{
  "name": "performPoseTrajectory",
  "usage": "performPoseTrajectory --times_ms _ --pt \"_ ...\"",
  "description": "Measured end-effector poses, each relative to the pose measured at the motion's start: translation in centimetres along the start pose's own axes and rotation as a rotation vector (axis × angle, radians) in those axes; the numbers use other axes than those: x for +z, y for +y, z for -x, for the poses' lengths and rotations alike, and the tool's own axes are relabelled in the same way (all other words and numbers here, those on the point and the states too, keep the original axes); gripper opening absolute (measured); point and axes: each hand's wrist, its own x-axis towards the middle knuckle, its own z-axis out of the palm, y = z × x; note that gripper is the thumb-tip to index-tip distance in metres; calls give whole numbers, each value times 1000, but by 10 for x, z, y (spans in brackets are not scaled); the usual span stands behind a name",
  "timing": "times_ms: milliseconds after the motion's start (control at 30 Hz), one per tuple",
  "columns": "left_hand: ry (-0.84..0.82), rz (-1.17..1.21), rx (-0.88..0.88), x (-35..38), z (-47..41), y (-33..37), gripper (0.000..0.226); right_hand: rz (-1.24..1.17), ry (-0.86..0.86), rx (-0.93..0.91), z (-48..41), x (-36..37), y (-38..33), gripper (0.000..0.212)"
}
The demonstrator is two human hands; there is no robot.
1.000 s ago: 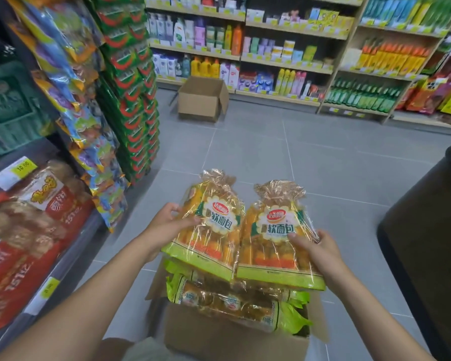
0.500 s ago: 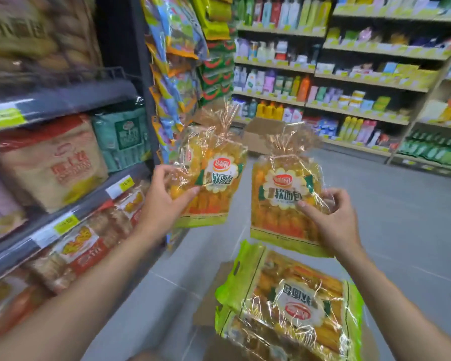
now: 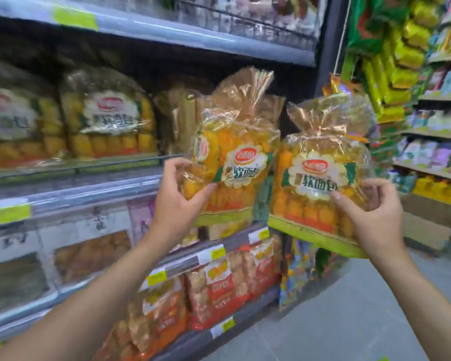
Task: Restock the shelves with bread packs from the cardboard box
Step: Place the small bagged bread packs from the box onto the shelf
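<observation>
Each hand holds one clear bread pack with orange rolls and a white flower label. My left hand [image 3: 179, 198] grips the left pack [image 3: 235, 162] by its left edge, upright, right in front of the middle shelf [image 3: 94, 188]. My right hand [image 3: 370, 217] grips the right pack [image 3: 320, 183] at its lower right, a bit lower and further from the shelf. Matching bread packs [image 3: 110, 123] stand on that shelf to the left. The cardboard box is out of view.
Lower shelves hold red and orange snack bags [image 3: 219, 287] with yellow price tags [image 3: 211, 254]. Hanging green and yellow snack strips [image 3: 399, 61] fill the shelf end at the right. Grey floor [image 3: 349, 321] lies below right; further shelving runs along the far right.
Both hands lifted the two packs from above the box up to the middle shelf. My view swung left and upward, so the box dropped out of sight.
</observation>
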Motion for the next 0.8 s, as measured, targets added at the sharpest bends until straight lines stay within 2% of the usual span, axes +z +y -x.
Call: performPoseTrajectory --times_ms 167,433,567,700,800 --pt "155 -105 -9 -81 -11 10 47 -107 -102 -78 -8 84 -22 47" --pt "304 -271 -68 -181 10 27 42 -248 -255 -107 4 186 -67 45" --pt "339 -292 -141 -215 24 34 39 -302 -336 -90 15 220 -91 45" --pt "448 -286 -189 -240 37 43 37 -343 -423 -84 20 250 -113 45" --pt "515 -234 -237 -262 50 49 49 -402 -475 -44 18 273 -131 43"
